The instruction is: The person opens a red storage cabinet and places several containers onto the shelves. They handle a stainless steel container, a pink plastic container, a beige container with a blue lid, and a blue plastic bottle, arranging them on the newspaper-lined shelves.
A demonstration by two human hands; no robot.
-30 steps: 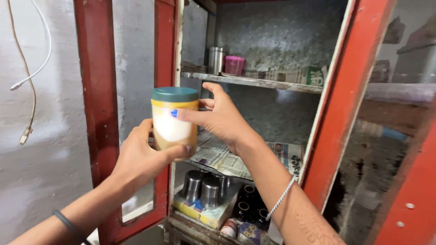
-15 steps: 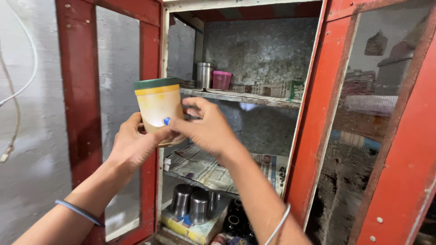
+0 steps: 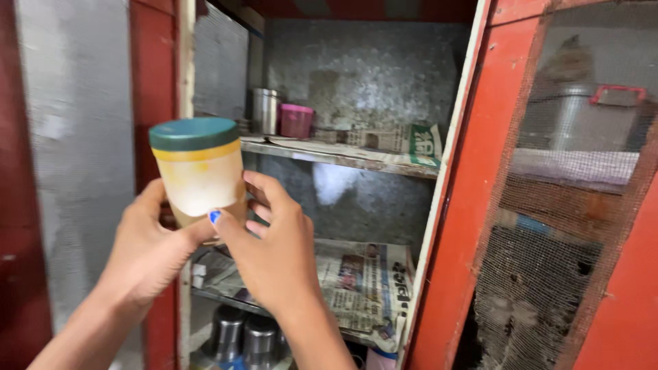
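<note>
While both hands cup it from below, left hand (image 3: 147, 250) and right hand (image 3: 271, 253) wrapped round its base, the green-lidded plastic jar (image 3: 199, 171) stands upright before the open red cupboard (image 3: 473, 205), level with the paper-lined upper shelf (image 3: 343, 154) just beyond.

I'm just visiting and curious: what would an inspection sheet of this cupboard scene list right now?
Surface: cupboard shelves lined with newspaper.
Job's things: jar with a green lid, upright, held in front of the open cupboard.
Clutter: steel canister and pink container on the upper shelf; steel tumblers lower down.
Grippers: left hand and right hand both grip the jar's lower part.
Cables: nothing seen.
Surroundings: red mesh door; grey wall.
</note>
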